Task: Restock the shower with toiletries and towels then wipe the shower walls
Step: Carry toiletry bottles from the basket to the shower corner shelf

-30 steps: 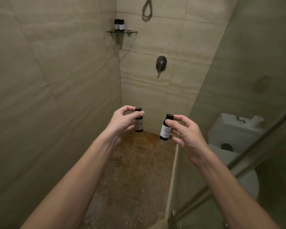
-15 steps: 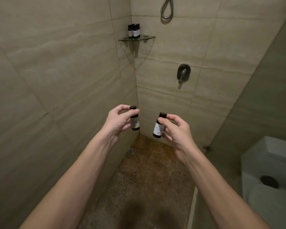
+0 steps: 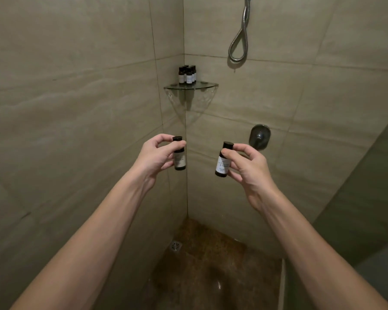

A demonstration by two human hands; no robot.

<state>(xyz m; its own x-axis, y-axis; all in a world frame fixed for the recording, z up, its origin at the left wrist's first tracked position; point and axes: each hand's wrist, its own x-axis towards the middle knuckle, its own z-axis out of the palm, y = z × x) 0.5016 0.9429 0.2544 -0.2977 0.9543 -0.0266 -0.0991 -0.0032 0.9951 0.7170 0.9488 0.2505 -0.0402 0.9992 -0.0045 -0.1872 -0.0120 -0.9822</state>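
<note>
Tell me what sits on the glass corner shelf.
A cluster of small dark bottles stands upright on the glass shelf, near the corner. The front ones hide those behind; the count is unclear.

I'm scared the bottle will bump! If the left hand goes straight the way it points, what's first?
Probably the tiled corner just below the glass shelf. The left hand and its bottle point that way, with nothing between. Depth is unclear, so it might meet the shelf instead.
</note>
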